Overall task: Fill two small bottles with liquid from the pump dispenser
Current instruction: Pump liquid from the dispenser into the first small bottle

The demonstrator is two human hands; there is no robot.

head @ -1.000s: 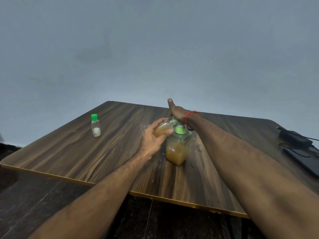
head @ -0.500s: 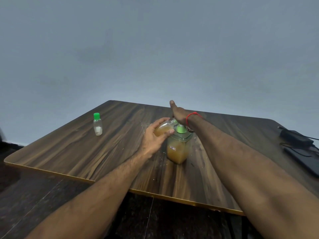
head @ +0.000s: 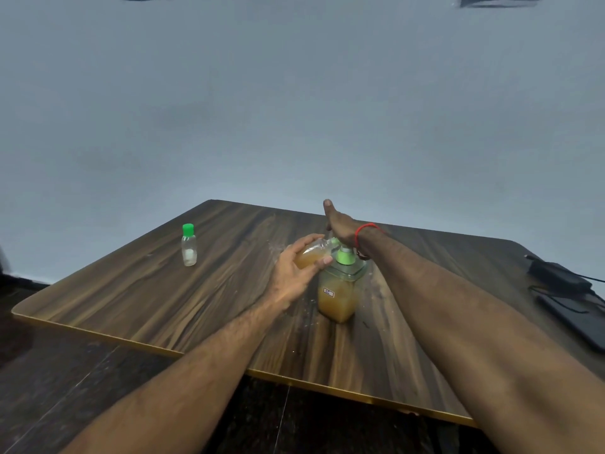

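The small bottle (head: 310, 256) in the left hand (head: 296, 273) is tilted steeply, nearly on its side, its long axis running from lower left to upper right so that its mouth points at the green pump head of the pump dispenser (head: 340, 288); amber liquid lies in its lower end. The fingers and thumb of that hand are curled round the bottle's body, thumb on the near side, gripping it just beside the dispenser's top. The dispenser stands upright near the middle of the wooden table (head: 157, 299), a clear square container about half full of the same amber liquid, with a small label on its near face. The right hand (head: 339, 226) rests on top of the pump head, palm down, with the thumb stretched out straight toward the far edge; its other fingers are hidden behind the hand. A red thread (head: 365, 232) circles the right wrist. Well apart to the left, a second small bottle (head: 189, 245) stands upright with a green cap on. At the table's right edge lie a black adapter (head: 556, 276) and its cable.
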